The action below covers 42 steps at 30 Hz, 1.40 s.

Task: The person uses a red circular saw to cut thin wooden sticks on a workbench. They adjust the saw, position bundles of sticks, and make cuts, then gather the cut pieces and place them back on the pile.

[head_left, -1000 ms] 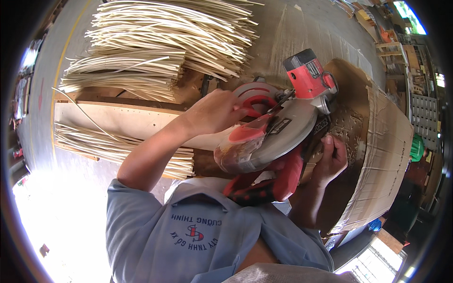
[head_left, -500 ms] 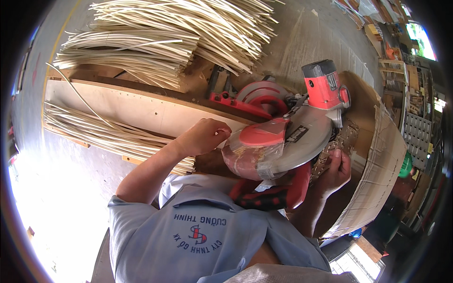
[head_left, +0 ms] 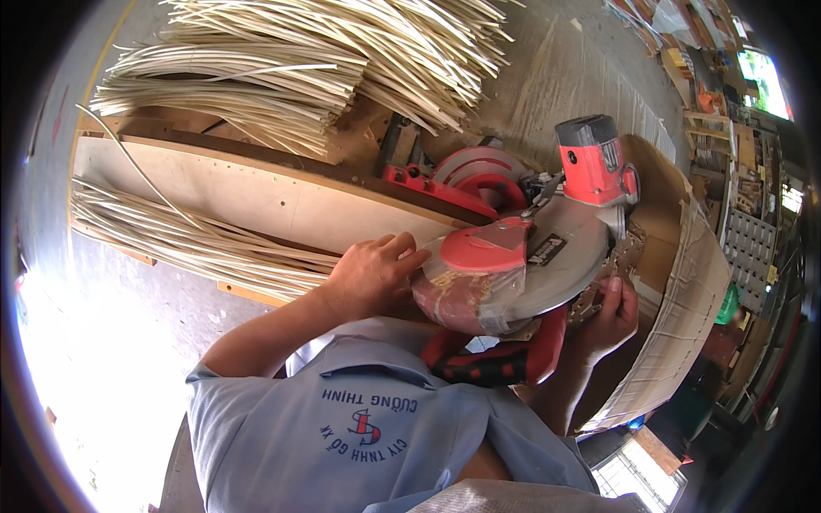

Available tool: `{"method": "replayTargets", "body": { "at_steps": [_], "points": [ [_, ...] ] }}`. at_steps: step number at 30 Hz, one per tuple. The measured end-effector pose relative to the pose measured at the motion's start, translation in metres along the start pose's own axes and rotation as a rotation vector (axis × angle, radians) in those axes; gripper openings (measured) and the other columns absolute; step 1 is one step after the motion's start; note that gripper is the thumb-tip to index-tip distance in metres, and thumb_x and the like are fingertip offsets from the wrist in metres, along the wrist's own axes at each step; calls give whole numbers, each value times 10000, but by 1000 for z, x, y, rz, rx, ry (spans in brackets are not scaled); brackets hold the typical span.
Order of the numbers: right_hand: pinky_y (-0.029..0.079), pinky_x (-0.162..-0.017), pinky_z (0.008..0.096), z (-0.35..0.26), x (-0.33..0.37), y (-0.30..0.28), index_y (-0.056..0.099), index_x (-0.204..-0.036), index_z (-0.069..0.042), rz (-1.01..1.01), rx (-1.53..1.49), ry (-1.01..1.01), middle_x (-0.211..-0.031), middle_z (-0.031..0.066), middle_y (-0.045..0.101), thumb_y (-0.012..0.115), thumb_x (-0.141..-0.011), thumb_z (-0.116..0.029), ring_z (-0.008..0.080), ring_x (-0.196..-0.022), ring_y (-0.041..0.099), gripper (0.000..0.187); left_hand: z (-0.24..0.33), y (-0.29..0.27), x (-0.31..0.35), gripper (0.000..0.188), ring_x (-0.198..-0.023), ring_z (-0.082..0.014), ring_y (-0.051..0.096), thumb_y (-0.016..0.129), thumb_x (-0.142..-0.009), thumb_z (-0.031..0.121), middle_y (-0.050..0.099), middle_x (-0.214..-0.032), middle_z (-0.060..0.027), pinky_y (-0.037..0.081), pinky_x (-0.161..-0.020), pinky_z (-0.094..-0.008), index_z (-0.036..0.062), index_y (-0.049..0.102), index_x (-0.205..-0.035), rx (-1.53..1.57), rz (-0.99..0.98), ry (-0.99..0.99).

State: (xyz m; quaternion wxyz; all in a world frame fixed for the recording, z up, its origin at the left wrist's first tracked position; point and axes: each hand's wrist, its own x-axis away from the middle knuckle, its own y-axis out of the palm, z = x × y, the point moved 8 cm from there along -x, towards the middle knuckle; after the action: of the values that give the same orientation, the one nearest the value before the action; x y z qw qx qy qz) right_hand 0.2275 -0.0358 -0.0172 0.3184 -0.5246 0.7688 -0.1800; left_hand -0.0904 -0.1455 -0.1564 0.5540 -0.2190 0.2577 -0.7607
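A red mitre saw (head_left: pixel 530 248) with a grey blade and a clear lower guard stands on a wooden bench in front of me. A bundle of thin pale strips (head_left: pixel 197 244) lies along the bench from the left and runs in under the guard. My left hand (head_left: pixel 372 274) presses down on the bundle's end, its fingertips touching the guard. My right hand (head_left: pixel 609 316) is on the far right side of the blade, fingers curled by the saw's base among wood chips. What it holds is hidden by the blade.
A large heap of the same pale strips (head_left: pixel 325 60) lies behind the bench. A long pale board (head_left: pixel 256 201) forms the fence. A curved cardboard wall (head_left: pixel 684 291) wraps around the saw's right side. Shelves and clutter stand at far right.
My left hand has come down from the saw's upper guard onto the end of the strip bundle. My right hand stays beside the blade. My head has shifted, so the saw sits lower in view.
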Motion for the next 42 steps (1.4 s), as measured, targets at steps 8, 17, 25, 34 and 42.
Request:
{"method": "replayTargets", "body": {
  "at_steps": [8, 17, 25, 34, 42],
  "points": [
    [491, -736, 274, 3, -2, -4, 733, -967, 22, -3, 23, 22, -845, 33, 703, 685, -1003, -119, 106, -779, 598, 154, 11, -5, 16, 554, -887, -241, 658, 845, -696, 249, 612, -978, -61, 565, -774, -375, 23, 701, -1182, -50, 281, 160],
    [441, -669, 270, -4, 1, -9, 730, -918, 10, 38, 46, -15, -794, 15, 677, 686, -994, -131, 91, -712, 538, 167, 18, -9, 23, 599, -787, -244, 663, 900, -617, 248, 614, -889, -66, 553, -684, -362, -5, 716, -1128, -9, 384, 244],
    [441, -646, 259, -2, 8, -14, 714, -861, 3, 48, 1, 26, -798, 15, 674, 709, -950, -81, 90, -725, 561, 122, 21, -14, 21, 543, -794, -249, 664, 880, -661, 214, 617, -894, -75, 558, -684, -370, -9, 704, -1124, 34, 358, 263],
    [490, -709, 263, -18, 8, -16, 714, -915, 9, -8, -51, -87, -816, 48, 703, 731, -976, -104, 110, -747, 617, 129, 27, -17, 21, 521, -744, -249, 659, 896, -621, 177, 624, -884, -68, 558, -649, -375, -15, 726, -1075, 54, 367, 265],
    [478, -700, 253, -25, 3, -17, 715, -923, 19, -13, -131, -98, -806, 47, 683, 713, -978, -85, 105, -739, 604, 118, 25, -15, 20, 545, -750, -252, 662, 908, -610, 197, 622, -897, -70, 558, -652, -377, -4, 733, -1086, 45, 340, 234]
  ]
}}
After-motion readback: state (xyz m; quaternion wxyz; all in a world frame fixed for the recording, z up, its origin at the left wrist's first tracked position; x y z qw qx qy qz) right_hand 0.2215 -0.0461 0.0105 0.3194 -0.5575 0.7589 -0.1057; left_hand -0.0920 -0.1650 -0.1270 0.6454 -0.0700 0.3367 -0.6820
